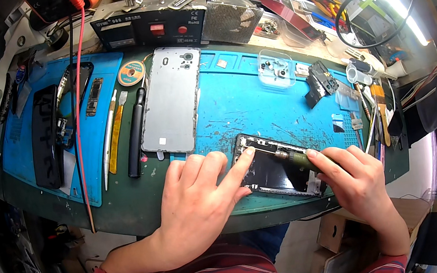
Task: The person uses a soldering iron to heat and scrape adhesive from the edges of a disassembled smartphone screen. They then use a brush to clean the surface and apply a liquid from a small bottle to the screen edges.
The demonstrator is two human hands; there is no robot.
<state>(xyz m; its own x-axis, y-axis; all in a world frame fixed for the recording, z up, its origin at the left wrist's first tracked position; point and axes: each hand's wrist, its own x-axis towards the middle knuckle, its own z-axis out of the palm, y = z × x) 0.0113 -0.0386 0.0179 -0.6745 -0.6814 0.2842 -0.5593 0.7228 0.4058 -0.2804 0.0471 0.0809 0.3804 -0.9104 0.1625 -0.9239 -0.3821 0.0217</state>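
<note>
Workbench, green tabletop under a scuffed blue mat; bright lamp at upper right. Opened phone lies slantwise on the mat, lower centre of the frame. Glossy black, rectangular; thin dark frame, silvery-white patches along its upper-left end, another pale patch at the lower-right corner. Right fingers grasp a green-handled tool, metal shaft pointing left over the phone. Left hand: index extended to the phone's upper-left end, other fingers loosely curled; cannot tell whether they grip anything. Grey back panel, upper centre.
</note>
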